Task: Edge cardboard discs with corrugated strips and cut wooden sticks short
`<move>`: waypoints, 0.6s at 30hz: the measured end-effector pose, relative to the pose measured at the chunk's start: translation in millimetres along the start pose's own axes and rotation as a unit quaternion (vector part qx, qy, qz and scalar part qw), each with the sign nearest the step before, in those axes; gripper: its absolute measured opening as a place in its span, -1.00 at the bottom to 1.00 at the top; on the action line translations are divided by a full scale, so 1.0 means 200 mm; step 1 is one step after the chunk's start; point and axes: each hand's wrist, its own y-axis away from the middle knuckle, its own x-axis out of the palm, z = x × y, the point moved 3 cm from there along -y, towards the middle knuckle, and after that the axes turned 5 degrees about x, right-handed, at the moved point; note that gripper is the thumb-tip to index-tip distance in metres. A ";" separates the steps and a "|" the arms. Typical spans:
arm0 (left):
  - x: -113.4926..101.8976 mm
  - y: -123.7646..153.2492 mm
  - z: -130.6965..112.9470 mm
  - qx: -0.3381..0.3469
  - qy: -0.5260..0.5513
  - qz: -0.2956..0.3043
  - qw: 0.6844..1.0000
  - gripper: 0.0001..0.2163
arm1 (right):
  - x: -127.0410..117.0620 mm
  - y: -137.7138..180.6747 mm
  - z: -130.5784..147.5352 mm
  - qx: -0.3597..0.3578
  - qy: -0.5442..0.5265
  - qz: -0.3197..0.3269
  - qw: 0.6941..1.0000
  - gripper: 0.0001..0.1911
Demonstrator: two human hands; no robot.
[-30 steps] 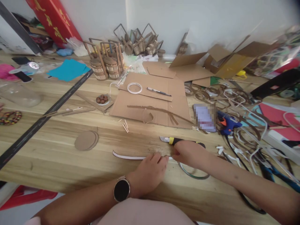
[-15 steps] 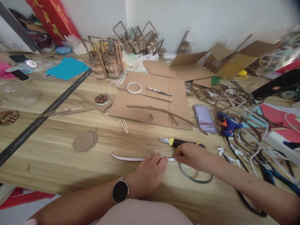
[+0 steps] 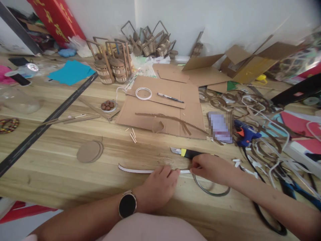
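Note:
My left hand (image 3: 160, 185), wearing a watch on its wrist, has its fingers closed on a narrow strip (image 3: 135, 170) with a white face and a dark edge. The strip lies along the table and its far left end curls up. My right hand (image 3: 209, 169) pinches the white tape at the strip's right end, its fingertips a short way from the left hand's. Under the right hand a thin grey-green ring (image 3: 213, 194), like a narrow tape roll, rests partly hidden. A utility knife (image 3: 187, 153) with its blade out lies just beyond, its handle partly behind my right hand.
A cardboard sheet (image 3: 140, 115) carries a white tape ring (image 3: 143, 93), a pen (image 3: 170, 97) and a brown strip (image 3: 165, 117). Cardboard discs (image 3: 89, 151) lie left. A blue glue gun (image 3: 247, 134), cords and coiled strips crowd the right. Small baskets (image 3: 120, 68) stand behind.
My right hand has moved slightly right, together with the ring, and a longer piece of white tape shows between the hands. My left hand stays almost in place.

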 end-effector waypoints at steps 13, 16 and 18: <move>-0.06 0.08 0.05 -0.028 0.015 0.041 0.999 -0.74 | 0.00 0.00 0.05 0.030 0.073 -0.015 0.997 -0.73; -0.03 0.21 0.07 -0.071 -0.008 0.044 0.997 -0.73 | 0.00 0.00 0.05 0.027 0.083 -0.018 0.996 -0.72; -0.01 0.33 0.09 -0.103 -0.043 0.021 0.994 -0.66 | 0.00 0.01 0.04 0.023 0.088 -0.021 0.996 -0.70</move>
